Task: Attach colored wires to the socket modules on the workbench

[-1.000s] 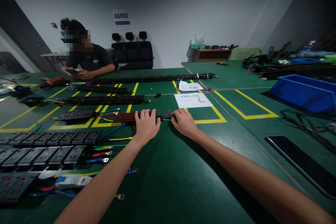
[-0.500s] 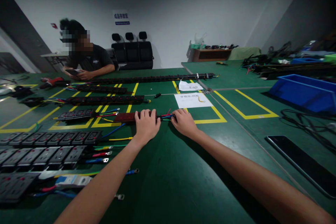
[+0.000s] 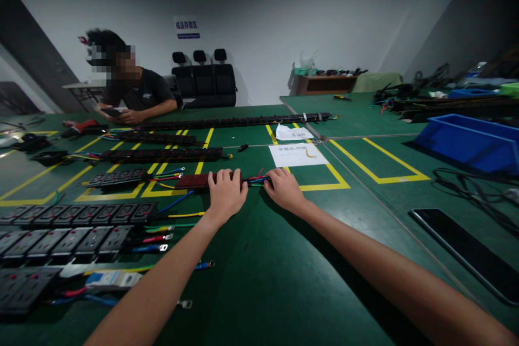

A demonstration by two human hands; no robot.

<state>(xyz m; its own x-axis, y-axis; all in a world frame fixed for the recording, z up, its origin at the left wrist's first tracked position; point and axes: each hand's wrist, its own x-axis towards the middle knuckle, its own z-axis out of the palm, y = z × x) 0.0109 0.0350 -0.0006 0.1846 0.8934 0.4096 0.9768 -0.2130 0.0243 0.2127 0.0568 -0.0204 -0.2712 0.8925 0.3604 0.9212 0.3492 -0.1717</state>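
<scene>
My left hand (image 3: 227, 194) lies over the right end of a dark red socket strip (image 3: 192, 181), its fingers curled down over the far edge. Out of that end come red, blue and green wires (image 3: 256, 179). My right hand (image 3: 284, 188) has its fingers closed on these wires, whose far ends it hides. At the strip's left end, coloured wires with ring terminals (image 3: 170, 175) lie between it and a black socket strip (image 3: 117, 177). Beyond my right hand a white paper sheet (image 3: 298, 155) with printed characters lies flat, a small yellow wire on it.
More black socket strips (image 3: 77, 213) with lugged wires lie along the left. A long strip (image 3: 243, 120) crosses the back, where a co-worker (image 3: 138, 92) sits holding a dark device. To the right are a phone (image 3: 466, 254), black cables (image 3: 478, 194) and a blue bin (image 3: 470, 143).
Both my hands stay in place on the strip and the wires. The co-worker's head has shifted slightly to the left.
</scene>
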